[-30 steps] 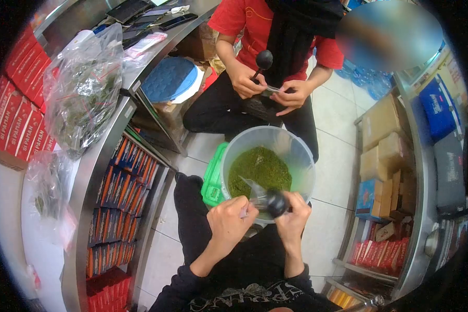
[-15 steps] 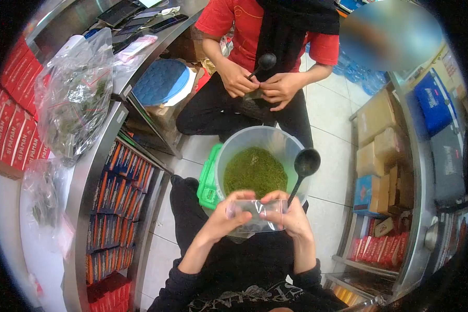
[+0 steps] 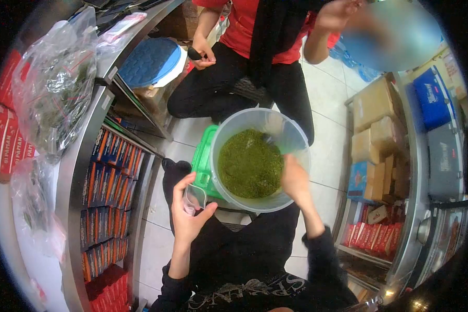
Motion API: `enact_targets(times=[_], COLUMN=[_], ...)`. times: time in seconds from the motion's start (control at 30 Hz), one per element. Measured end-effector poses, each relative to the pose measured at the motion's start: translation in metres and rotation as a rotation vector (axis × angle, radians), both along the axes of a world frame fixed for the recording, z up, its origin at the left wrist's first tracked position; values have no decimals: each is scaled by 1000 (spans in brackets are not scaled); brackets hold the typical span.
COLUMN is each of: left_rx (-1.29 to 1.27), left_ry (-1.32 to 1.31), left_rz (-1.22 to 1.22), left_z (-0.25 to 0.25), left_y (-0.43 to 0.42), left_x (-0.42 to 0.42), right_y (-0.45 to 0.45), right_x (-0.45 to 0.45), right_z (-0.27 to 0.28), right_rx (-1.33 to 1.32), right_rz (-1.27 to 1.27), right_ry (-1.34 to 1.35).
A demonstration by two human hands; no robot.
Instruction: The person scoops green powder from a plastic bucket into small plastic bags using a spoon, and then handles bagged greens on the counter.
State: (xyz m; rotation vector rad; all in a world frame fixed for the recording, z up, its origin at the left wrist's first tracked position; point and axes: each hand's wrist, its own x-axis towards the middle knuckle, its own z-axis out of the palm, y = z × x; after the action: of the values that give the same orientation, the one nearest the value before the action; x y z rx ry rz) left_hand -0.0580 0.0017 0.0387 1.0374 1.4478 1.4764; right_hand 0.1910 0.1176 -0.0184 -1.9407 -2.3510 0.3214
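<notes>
A person's left hand (image 3: pixel 189 212) is gripping a clear bag (image 3: pixel 195 196) near the near-left rim of a tub (image 3: pixel 292 130) holding green flakes (image 3: pixel 248 164); the right hand (image 3: pixel 295 179) is showing blurred by the right rim, its grip unclear

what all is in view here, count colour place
tub: 1, translucent, centre
shreds: one heap, green, inside tub
plastic item: 1, green, left of tub
pouch: 1, clear, near foreground
plastic bags: at least 2, clear, left counter
boxes: several, red, left edge
packets: many, blue-orange, left shelf
round item: 1, blue, upper left
cartons: several, brown, right shelf
co-worker: 1, red shirt, opposite
spoon: at least 1, black, co-worker's hand
left hand: 1, black sleeve, holding pouch
right hand: 1, black sleeve, at tub
</notes>
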Motion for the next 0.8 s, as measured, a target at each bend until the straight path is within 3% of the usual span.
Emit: enact_targets(times=[0.03, 0.07, 0.1, 0.13, 0.2, 0.23, 0.3, 0.33, 0.4, 0.47, 0.6, 0.67, 0.7, 0.8], left_rx=[14, 14, 36, 58, 127, 51, -29, -29, -93, -90, 41, -99, 143, -22], left_ry=[-129, -128, -196, -265, -273, -379, -509, -506, -628, -626, -63, -147, 407, 556], left_rz=[-56, -57, -81, -103, -81, -48, 4, 6, 95, 57, -2, -72, -94, -170], left_z=[1, -2, -9, -16, -21, -15, -9, -9, -12, -18, -31, -35, -35, -24], left_y=[-1, -1, -2, -3, -4, -7, -13, -14, -14, -11, 8, 11, 24, 34], left_x=[1, 2, 3, 3, 0, -5, -15, -20, -25, -23, 0, 15, 22, 44], right_y=[11, 15, 19, 19, 20, 19, 23, 22, 31, 43, 62, 61, 60, 55], right_x=[-8, -21, -15, -16, -17, -15, 7, 25, 48, 57, 85, 84, 77, 63], right_z=[-29, -43, -95, -123, -160, -156, -144, -149, -139, -97, -79, -32, 9, 102], right_rx=[-95, -292, -306, -307, -91, -94, -441, -459, -542, -664, -737, -724, -658, -389], right_rz=[43, 292, 673, 678, 1021, 1032, 976, 936, 933, 809, 726, 694, 636, 614], right_ry=[-218, -340, -283, -284, -250, -249, -645, -682, -703, -424, -205, 14, -10, 50])
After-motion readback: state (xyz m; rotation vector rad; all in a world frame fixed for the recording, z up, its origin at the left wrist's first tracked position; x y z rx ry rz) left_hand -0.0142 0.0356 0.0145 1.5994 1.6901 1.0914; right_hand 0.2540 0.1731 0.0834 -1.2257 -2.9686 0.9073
